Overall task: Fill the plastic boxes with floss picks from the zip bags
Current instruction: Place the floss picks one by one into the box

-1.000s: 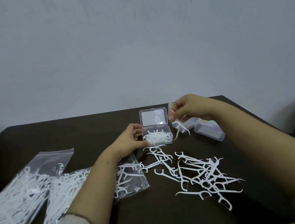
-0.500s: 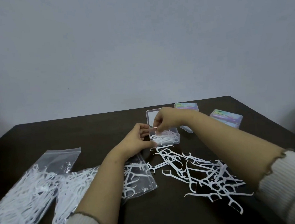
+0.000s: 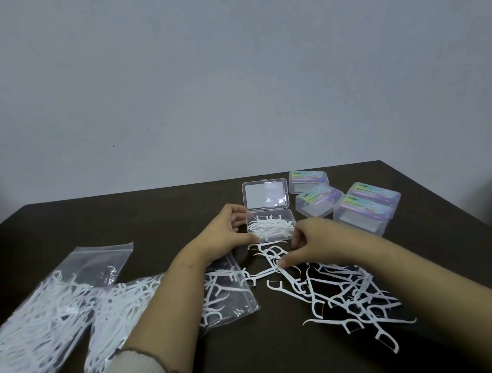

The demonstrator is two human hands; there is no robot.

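The open plastic box (image 3: 271,228) lies on the dark tabletop (image 3: 159,219), its lid (image 3: 265,198) folded back flat, and I see a small heap of white floss picks in its tray. My left hand (image 3: 227,232) holds the left side of the box, with the thumb at its near corner and the fingers curled against its left wall. My right hand (image 3: 311,247) is just in front of the box, above the loose floss picks (image 3: 335,294) which are spread on the tabletop; its grip is curled, and the fingertips (image 3: 283,262) touch the nearest picks, but I cannot tell if they already pinch one. Behind and to the right of the open box stand four closed plastic boxes (image 3: 364,206) with colourful labels, close together. On the left side lie two zip bags (image 3: 43,314) full of picks, one beside the other, and the nearer one reaches under my left forearm. Behind the tabletop there is a plain grey wall (image 3: 229,70).
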